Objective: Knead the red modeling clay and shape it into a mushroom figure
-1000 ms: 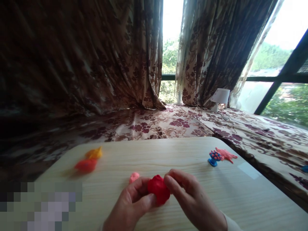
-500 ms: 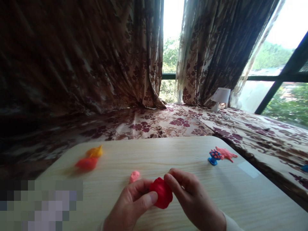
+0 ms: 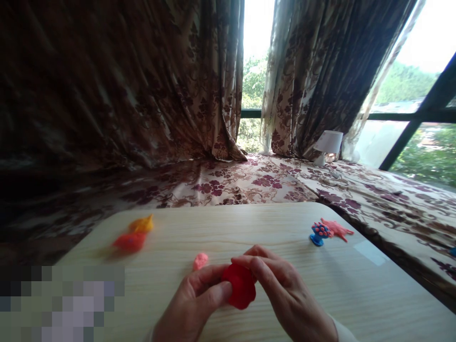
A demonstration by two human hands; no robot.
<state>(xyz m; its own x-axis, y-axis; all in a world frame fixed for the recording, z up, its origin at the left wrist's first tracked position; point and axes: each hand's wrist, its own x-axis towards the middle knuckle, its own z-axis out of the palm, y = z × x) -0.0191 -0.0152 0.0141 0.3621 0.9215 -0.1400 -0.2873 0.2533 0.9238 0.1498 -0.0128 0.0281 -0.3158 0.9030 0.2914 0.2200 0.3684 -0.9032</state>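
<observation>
A red lump of modelling clay [image 3: 241, 288] is held just above the light wooden table [image 3: 356, 294], near its front edge. My left hand [image 3: 192, 306] grips its left side with thumb and fingers closed on it. My right hand [image 3: 285, 294] pinches its upper right edge, fingers curled over the top. A small pink clay bit [image 3: 200, 260] lies on the table just left of my hands.
An orange-red clay figure [image 3: 130, 241] and a yellow-orange one [image 3: 142, 223] lie at the table's left. A blue spotted clay figure [image 3: 318, 232] and a pink one [image 3: 337, 229] sit at the right. Behind are patterned fabric, curtains and a small white lamp [image 3: 327, 145].
My right fingers have slid further left over the top of the red clay, and the lump has flattened and sunk slightly lower.
</observation>
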